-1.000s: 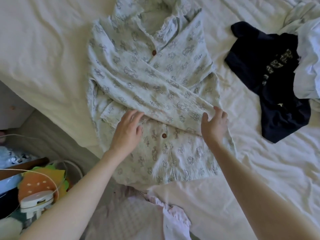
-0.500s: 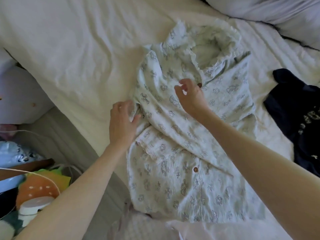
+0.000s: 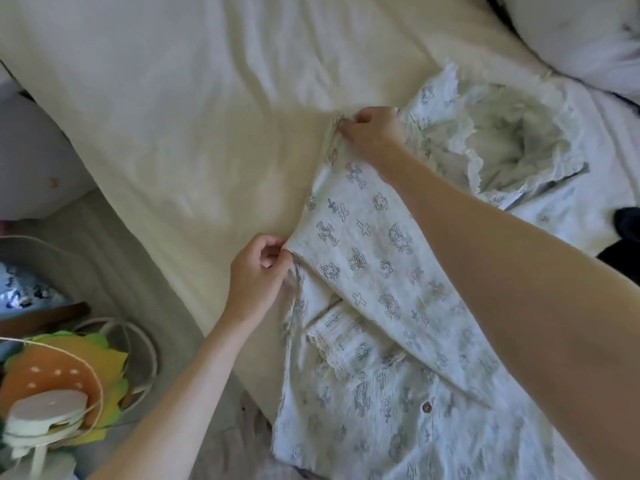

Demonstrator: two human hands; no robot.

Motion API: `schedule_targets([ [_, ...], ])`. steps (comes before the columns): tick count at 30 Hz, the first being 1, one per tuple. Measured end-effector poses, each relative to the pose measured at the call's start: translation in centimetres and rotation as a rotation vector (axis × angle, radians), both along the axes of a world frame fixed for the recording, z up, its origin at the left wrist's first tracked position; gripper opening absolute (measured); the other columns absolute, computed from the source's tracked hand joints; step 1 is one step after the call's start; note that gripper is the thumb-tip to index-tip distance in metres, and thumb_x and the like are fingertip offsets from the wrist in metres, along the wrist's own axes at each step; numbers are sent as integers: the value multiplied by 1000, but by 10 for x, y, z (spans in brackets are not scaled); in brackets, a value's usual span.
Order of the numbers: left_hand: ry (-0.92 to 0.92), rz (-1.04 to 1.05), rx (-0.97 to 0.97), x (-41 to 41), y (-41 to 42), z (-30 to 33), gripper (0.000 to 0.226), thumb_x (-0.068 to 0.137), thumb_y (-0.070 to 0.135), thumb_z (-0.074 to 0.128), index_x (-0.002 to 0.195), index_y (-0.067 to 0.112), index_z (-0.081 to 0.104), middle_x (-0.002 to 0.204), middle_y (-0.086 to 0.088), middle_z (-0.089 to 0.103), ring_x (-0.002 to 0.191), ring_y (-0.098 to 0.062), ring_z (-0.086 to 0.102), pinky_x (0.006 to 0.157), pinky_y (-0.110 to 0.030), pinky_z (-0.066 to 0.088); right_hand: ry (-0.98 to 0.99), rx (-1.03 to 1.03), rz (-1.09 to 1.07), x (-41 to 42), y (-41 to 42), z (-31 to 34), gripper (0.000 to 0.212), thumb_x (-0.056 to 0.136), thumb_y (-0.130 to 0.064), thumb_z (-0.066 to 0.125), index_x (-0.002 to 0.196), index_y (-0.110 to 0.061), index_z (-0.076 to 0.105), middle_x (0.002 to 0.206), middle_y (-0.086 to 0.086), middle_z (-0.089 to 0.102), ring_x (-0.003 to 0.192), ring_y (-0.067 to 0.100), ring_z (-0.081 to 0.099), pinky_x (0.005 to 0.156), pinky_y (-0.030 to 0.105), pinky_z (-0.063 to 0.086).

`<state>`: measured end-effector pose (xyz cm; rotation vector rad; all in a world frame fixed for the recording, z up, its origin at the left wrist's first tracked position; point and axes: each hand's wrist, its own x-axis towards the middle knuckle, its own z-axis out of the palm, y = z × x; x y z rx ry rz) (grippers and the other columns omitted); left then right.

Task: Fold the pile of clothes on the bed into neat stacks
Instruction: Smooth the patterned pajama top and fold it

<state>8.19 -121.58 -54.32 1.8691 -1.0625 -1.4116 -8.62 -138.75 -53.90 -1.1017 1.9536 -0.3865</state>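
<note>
A pale printed pyjama shirt (image 3: 374, 271) with brown buttons lies front-up on the cream bedsheet (image 3: 207, 116), its frilled collar (image 3: 512, 147) toward the far right. One sleeve is folded across the chest. My left hand (image 3: 258, 271) pinches the shirt's left edge at mid-height. My right hand (image 3: 372, 133) grips the same edge higher up, near the shoulder, with its forearm crossing over the shirt. A dark garment (image 3: 623, 237) shows only partly at the right border.
A white pillow (image 3: 588, 36) lies at the far right corner. Beside the bed on the left stand a burger-shaped plush (image 3: 59, 379), a small white device (image 3: 45, 415) with a cord, and a white hoop (image 3: 138, 351). The mattress edge (image 3: 114, 258) runs diagonally.
Both hands left the shirt's middle and moved to its left edge, where they now pinch the fabric. The view has shifted left, so the dark garment is almost out of frame.
</note>
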Motion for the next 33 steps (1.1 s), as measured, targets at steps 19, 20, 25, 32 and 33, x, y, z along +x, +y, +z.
schedule_targets([
  [19, -432, -648, -506, -98, -50, 32, 26, 86, 0, 56, 111, 0, 61, 118, -16, 57, 113, -34, 51, 92, -45, 44, 277, -486, -214, -111, 110, 36, 19, 95, -13, 50, 107, -3, 62, 96, 3, 55, 82, 14, 51, 73, 22, 45],
  [20, -397, -650, -504, -112, -63, 33, 24, 89, 3, 54, 112, 0, 60, 115, -14, 57, 108, -30, 53, 91, -41, 46, 322, -459, -264, -131, 111, 36, 20, 94, -14, 50, 107, -2, 60, 95, 2, 51, 84, 17, 51, 76, 28, 46],
  [25, -417, -626, -484, -194, -136, 23, 32, 96, 30, 46, 118, 8, 51, 116, -9, 51, 105, -22, 49, 85, -31, 46, 382, -229, -541, -210, 89, 29, 45, 91, -35, 56, 124, -5, 46, 117, 6, 45, 110, 28, 49, 94, 35, 40],
  [32, -617, -730, -252, -233, -175, 0, 23, 91, 27, 54, 96, 5, 58, 89, -7, 58, 85, -28, 58, 62, -32, 39, -90, -12, -727, -242, 55, 30, 24, 84, -17, 64, 66, -17, 48, 68, 8, 47, 58, 18, 48, 58, 29, 41],
  [33, -588, -669, -242, -230, -178, -1, 17, 89, 23, 54, 84, 7, 59, 77, -5, 56, 75, -25, 57, 59, -30, 38, -85, -34, -689, -241, 49, 32, 25, 84, -15, 63, 64, -17, 48, 66, 7, 47, 51, 16, 50, 52, 28, 40],
])
